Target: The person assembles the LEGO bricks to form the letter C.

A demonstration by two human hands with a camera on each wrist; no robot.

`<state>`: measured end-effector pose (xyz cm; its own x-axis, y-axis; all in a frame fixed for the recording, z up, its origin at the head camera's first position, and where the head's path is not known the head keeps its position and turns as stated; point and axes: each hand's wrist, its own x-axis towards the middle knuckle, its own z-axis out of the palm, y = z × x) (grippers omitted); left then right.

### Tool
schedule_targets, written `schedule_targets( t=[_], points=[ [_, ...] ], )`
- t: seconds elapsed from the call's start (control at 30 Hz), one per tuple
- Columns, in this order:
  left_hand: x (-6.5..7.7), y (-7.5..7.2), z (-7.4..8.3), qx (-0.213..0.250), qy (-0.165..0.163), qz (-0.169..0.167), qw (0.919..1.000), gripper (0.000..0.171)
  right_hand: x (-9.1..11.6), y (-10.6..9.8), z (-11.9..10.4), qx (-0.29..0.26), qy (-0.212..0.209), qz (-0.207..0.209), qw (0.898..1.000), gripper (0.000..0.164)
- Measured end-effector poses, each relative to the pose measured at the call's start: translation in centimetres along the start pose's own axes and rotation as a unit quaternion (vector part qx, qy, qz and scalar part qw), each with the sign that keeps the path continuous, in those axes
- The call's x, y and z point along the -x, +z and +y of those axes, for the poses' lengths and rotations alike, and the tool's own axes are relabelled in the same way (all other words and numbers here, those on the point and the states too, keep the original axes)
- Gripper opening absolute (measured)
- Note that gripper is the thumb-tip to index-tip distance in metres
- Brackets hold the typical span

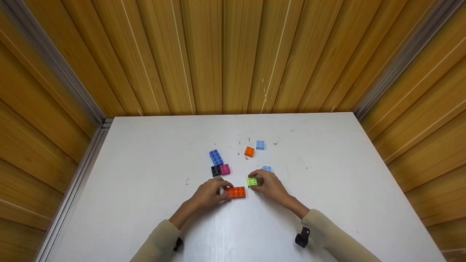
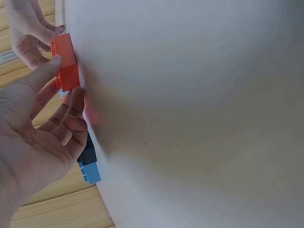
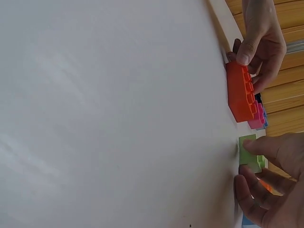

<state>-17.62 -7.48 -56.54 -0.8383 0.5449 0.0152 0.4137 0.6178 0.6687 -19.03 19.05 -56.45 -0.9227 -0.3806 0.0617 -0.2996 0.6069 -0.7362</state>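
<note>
On my feed the left hand point(image 1: 210, 191) pinches the orange-red two-by-four brick point(image 1: 238, 192), the right hand point(image 1: 271, 186) the lime two-by-two brick point(image 1: 251, 181) just off its right end; I'd square both, fingertips clear of studs point(image 1: 239, 190).

Right hand point(image 3: 287, 199): thumb and fingers pinch the green brick point(image 3: 249, 160), studs facing the desk's panelled edge.
Left hand point(image 3: 263, 42): grips one end of the red-orange brick point(image 3: 239, 92), thumb on it; the other end lies near the green brick, apart.
Behind the red-orange brick: pink brick point(image 3: 256, 118), bits of black point(image 3: 258, 98) and blue point(image 3: 265, 118).
By the right fingers: an orange piece point(image 3: 266, 185) and a light-blue piece point(image 3: 248, 221), both mostly hidden.
Desk point(image 3: 118, 109): white, wood panels point(image 3: 285, 111) beyond its edge.
</note>
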Motion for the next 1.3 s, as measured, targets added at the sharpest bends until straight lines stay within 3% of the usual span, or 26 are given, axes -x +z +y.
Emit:
schedule_targets(
  t=[0.4,0.67,0.87,1.3],
  points=[
    [-0.6,0.0,-0.1,-0.009,0.005,-0.007,0.9999,0.034,0.8,-1.0,-0.5,-0.034,-0.047,-0.029,0.998,0.041],
    [-0.5,-0.2,-0.1,-0.011,0.002,0.000,0.9999,0.033,1.1,-0.5,-0.9,-0.033,-0.084,-0.050,0.995,0.040],
    [-0.4,-0.2,0.0,-0.005,-0.009,0.000,0.9999,0.033,1.0,-0.2,-1.3,-0.044,-0.079,-0.052,0.995,0.040],
    [-0.1,0.2,-0.2,0.013,-0.031,-0.007,0.9994,0.034,-0.1,-0.3,-1.9,-0.049,-0.033,-0.098,0.993,0.038]
  ],
)
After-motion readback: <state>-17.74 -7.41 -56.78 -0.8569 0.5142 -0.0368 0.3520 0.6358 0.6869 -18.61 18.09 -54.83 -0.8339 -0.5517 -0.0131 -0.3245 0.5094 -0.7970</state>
